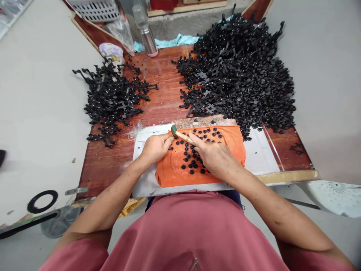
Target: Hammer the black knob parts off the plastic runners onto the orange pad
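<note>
My right hand point(216, 156) grips the pale wooden handle of a small hammer point(184, 137) with a green head. The head is just beyond the fingertips of my left hand point(155, 147). Those fingers are pinched together at the left edge of an orange cloth point(170, 173); whatever is between them is too small to make out. Scattered over the cloth are many small round black pieces point(192, 171), some partly covered by my right hand. A speckled stone slab point(204, 121) shows along the cloth's far edge.
A large heap of black linked plastic parts point(237, 71) covers the table's right back. A smaller heap point(109, 94) lies at the left. A steel flask point(149, 41) stands at the back near a white basket point(96, 10). A white stool point(335, 195) is at right.
</note>
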Motion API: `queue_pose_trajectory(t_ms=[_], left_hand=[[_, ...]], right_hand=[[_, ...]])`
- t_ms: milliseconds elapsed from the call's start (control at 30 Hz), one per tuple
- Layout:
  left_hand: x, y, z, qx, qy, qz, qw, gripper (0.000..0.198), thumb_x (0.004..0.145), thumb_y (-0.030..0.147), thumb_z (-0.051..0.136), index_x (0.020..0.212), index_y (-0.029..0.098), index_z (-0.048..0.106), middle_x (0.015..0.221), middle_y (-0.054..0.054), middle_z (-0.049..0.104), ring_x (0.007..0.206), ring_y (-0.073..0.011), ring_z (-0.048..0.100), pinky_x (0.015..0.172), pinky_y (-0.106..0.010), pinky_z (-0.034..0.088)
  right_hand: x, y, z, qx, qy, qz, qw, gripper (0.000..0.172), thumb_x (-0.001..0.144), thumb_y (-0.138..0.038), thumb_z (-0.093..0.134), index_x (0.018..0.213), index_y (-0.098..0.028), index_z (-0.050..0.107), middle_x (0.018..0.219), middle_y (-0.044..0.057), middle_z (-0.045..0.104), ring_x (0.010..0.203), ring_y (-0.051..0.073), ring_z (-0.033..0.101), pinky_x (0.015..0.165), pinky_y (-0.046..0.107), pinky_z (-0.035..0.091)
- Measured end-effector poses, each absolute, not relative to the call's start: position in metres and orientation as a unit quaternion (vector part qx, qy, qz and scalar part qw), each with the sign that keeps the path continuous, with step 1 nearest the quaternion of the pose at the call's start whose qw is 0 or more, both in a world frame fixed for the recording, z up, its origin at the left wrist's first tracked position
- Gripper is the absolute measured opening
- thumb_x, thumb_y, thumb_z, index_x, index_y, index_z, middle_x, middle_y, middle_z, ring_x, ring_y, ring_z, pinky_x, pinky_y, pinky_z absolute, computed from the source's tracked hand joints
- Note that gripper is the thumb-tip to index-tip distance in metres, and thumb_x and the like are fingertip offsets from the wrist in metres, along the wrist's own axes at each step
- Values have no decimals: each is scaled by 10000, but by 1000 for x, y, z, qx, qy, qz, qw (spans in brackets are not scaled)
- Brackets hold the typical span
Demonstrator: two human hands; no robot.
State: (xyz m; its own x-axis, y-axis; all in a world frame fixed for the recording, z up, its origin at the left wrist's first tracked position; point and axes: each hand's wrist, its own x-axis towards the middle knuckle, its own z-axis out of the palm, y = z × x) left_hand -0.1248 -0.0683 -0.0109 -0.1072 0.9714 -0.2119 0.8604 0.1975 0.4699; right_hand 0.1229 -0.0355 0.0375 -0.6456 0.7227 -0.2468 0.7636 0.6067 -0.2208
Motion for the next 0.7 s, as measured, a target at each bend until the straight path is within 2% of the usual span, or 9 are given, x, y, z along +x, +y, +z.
queue_pose_trajectory(t_ms=[100,233,333,433,500,533,600,700], left_hand=[[-125,-69,-12,625,731,128,242,375,966,413,468,671,210,579,583,-2,533,585,-165,468,624,-294,268],[-124,-71,-15,617,737,134,240,376,968,434,476,678,217,579,591,-9,539,593,-178,488,630,-301,283],[-126,-75,-17,610,731,175,250,341,987,415,468,754,215,618,655,-16,575,659,-188,533,658,-293,333],[-129,-82,-15,555,708,289,328,306,1020,432,471,1112,212,664,737,-1,592,707,-185,568,678,-272,408],[-130,-87,-10,493,670,379,405,460,1006,487,553,1389,232,559,747,21,572,690,-171,560,661,-256,434],[-130,-89,-8,465,645,414,444,556,982,509,613,1462,249,508,735,35,547,660,-157,536,638,-243,427],[-130,-92,-3,419,597,452,513,628,915,539,728,1444,260,536,696,61,475,576,-112,442,567,-213,363],[-127,-93,-1,367,566,451,584,556,797,586,851,1166,216,661,673,83,410,485,-48,279,469,-189,198]], right_hand=[[123,-36,37,425,892,-153,8,625,1117,-279,410,1728,-278,280,1018,84,821,886,251,772,729,309,516],[123,-36,33,418,894,-154,45,628,1097,-254,446,1710,-323,328,864,42,810,724,223,747,667,284,503],[126,-33,35,422,889,-174,-24,598,1105,-283,432,1699,-263,368,997,79,827,830,233,760,751,302,541],[135,-29,42,441,860,-216,-141,590,1103,-291,400,1687,-206,391,1198,111,805,924,240,762,837,333,560],[142,-30,44,437,841,-258,-186,586,1098,-299,391,1676,-208,410,1237,102,794,934,235,761,844,336,564],[145,-32,43,434,834,-280,-192,582,1094,-304,397,1667,-210,426,1230,97,795,933,234,762,840,335,566],[149,-38,37,433,824,-317,-181,575,1087,-315,415,1650,-208,454,1201,95,801,934,240,764,833,339,570],[154,-49,25,439,810,-354,-162,563,1090,-333,428,1640,-223,473,1223,99,798,974,254,769,852,357,577]])
